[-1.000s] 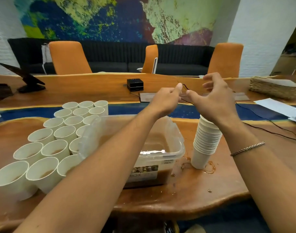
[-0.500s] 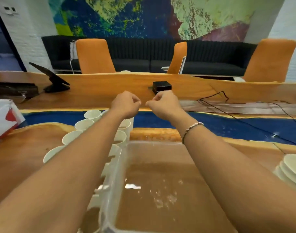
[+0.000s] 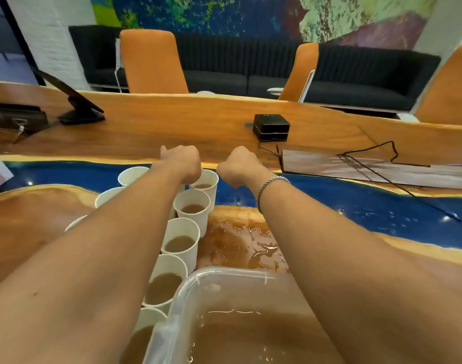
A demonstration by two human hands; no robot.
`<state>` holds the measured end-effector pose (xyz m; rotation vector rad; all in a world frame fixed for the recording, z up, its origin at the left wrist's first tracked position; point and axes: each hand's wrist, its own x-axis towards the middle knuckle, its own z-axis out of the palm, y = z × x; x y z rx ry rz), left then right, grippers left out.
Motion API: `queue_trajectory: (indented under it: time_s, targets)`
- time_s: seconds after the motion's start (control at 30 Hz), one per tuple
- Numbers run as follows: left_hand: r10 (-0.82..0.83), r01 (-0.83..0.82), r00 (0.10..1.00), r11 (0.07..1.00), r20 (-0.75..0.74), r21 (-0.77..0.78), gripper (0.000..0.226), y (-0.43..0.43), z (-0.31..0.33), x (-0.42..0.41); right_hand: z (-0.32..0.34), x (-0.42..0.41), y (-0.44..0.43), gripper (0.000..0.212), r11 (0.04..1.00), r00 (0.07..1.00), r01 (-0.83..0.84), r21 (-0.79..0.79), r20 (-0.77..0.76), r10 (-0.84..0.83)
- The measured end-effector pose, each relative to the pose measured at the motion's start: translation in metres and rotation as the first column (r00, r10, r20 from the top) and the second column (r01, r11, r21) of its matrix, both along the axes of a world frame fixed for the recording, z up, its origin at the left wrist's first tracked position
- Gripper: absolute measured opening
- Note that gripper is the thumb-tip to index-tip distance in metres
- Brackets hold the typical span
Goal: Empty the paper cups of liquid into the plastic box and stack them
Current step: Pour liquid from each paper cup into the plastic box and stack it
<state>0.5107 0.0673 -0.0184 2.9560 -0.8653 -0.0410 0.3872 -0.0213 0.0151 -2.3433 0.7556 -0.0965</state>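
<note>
Round paper cups [image 3: 196, 221], clear plastic box [image 3: 232, 271]

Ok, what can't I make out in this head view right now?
Head view:
Left hand: fingers behind knuckles, grip on far cup unclear.
Right hand: fingers curled under, contents unseen.
Cups beneath left forearm: mostly hidden.
Plastic box: cut off by bottom edge.

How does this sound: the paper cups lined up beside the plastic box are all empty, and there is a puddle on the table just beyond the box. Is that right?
Not quite. The head view shows the paper cups beside the plastic box holding brownish liquid, not empty. The puddle does lie on the table just beyond the box.
</note>
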Motion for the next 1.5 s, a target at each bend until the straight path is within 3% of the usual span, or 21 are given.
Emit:
queue_trajectory:
  time_s: [0.23, 0.43, 0.6, 0.9, 1.07, 1.27, 1.5]
  targets:
    - [-0.014, 0.013, 0.996, 1.000, 0.087, 0.011, 0.015, -0.008, -0.004, 0.001, 0.004, -0.008, -0.012, 0.019, 1.000, 0.999, 0.017, -0.002, 0.030, -0.017]
    - [-0.038, 0.049, 0.988, 0.996, 0.151, -0.070, 0.017, -0.016, 0.051, -0.037, 0.019, -0.044, -0.032, 0.008, 0.997, 0.997, 0.066, -0.025, 0.047, -0.065]
    - [-0.030, 0.048, 0.994, 0.985, 0.107, -0.167, 0.008, -0.024, 0.097, -0.090, 0.043, -0.096, -0.034, 0.048, 0.992, 1.000, 0.001, 0.125, -0.014, 0.001]
    - [-0.127, 0.141, 0.990, 0.942, 0.066, -0.304, 0.008, -0.015, 0.148, -0.211, 0.074, -0.194, -0.015, 0.066, 0.940, 0.967, -0.041, 0.338, 0.249, -0.047]
    - [-0.175, 0.168, 0.984, 0.911, 0.017, -0.376, 0.012, 0.004, 0.168, -0.263, 0.076, -0.251, 0.004, 0.055, 0.917, 0.907, -0.078, 0.392, 0.410, -0.098]
    - [-0.262, 0.190, 0.961, 0.856, -0.086, -0.481, 0.009, 0.037, 0.165, -0.300, 0.066, -0.298, 0.030, 0.059, 0.896, 0.851, -0.131, 0.424, 0.512, -0.118]
    - [-0.299, 0.149, 0.949, 0.703, -0.099, -0.695, 0.045, 0.077, 0.124, -0.315, 0.039, -0.323, 0.046, 0.063, 0.919, 0.831, -0.125, 0.374, 0.546, -0.109]
